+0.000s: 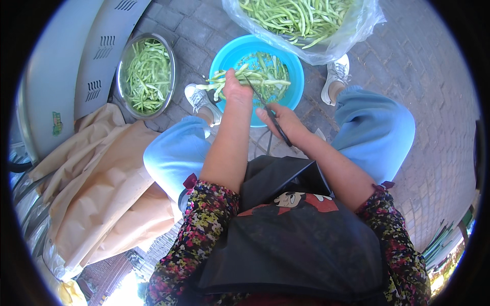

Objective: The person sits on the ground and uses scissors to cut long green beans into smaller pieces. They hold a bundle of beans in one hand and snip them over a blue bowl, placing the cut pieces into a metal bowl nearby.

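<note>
My left hand is closed around a bunch of green beans above a blue plastic basin. Scissors with dark handles are in my right hand, near the basin's front rim. Their blades point up and left and reach the beans beside my left hand. Cut bean pieces and small bits lie at the bottom of the basin. How far the blades are parted is hard to see.
Behind the basin stands a clear plastic bag full of long beans. An oval metal bowl of beans is at the left, by a pale metal cabinet. Brown sheeting lies left of my knee. My shoes flank the basin on the brick paving.
</note>
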### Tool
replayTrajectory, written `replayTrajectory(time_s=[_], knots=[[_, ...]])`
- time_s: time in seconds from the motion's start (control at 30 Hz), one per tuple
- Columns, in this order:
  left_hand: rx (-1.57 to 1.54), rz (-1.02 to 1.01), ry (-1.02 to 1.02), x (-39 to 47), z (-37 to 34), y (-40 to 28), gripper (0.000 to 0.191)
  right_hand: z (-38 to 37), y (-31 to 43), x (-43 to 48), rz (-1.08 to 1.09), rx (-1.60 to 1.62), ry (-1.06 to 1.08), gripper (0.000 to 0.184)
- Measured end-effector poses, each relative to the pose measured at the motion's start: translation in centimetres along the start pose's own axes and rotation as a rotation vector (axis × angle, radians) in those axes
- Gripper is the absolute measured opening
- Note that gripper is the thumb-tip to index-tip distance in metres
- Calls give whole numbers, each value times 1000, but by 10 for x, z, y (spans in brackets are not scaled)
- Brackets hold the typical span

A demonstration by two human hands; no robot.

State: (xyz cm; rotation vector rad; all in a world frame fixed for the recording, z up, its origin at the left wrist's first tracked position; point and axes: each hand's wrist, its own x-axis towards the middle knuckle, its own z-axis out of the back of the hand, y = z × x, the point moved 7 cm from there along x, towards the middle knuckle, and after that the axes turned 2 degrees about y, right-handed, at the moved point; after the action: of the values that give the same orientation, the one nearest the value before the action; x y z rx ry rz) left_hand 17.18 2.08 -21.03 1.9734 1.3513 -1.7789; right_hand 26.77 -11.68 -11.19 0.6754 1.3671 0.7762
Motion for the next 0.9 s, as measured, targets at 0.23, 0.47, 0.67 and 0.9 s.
replayTrajectory(time_s=[0.23, 0.47, 0.67, 0.9], knots=[[67, -110, -95, 8, 18, -2, 40, -1, -1, 1, 11, -106, -88, 50], [-15, -123, -124, 9, 34, -4, 48, -7, -10, 0, -3, -131, -57, 49], [-43, -84, -25, 29, 38, -15, 39, -11, 5, -2, 31, -128, 1, 51], [-15, -161, 83, 24, 28, -26, 21, -17, 1, -2, 77, -134, 15, 53]])
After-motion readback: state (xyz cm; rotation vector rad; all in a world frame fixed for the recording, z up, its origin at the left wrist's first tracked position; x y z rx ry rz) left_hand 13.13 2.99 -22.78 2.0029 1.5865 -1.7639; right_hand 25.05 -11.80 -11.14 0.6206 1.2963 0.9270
